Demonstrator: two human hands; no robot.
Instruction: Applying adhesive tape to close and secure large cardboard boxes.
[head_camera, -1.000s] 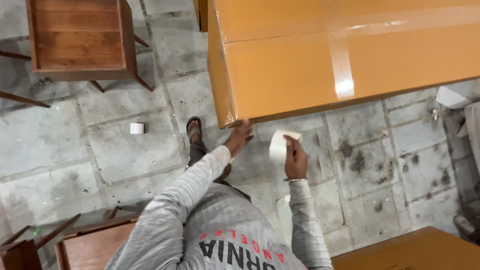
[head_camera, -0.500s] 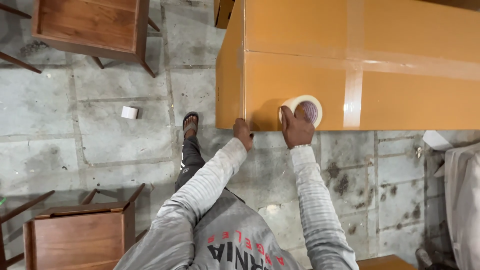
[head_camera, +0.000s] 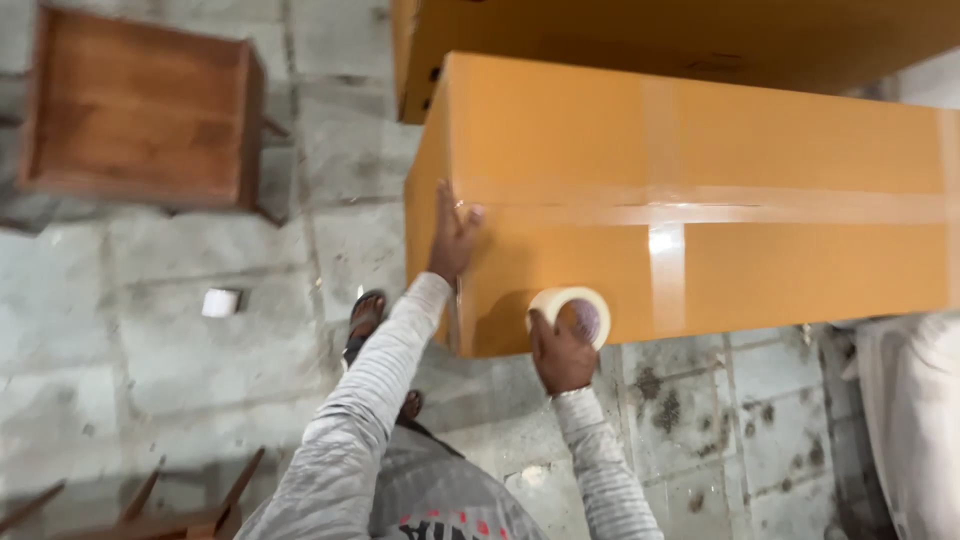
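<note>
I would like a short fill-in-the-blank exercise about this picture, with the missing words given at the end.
1. The right hand holds a roll of ____.
2. The left hand lies flat on the big orange ____, near its corner.
3. The small table on the tiled floor is made of ____.
4. A foot by the carton wears a ____.

Missing words: tape; carton; wood; sandal.

Open floor (head_camera: 150, 400) lies left of the hands; the orange carton (head_camera: 780, 150) blocks ahead, wooden table (head_camera: 130, 110) far left
</note>
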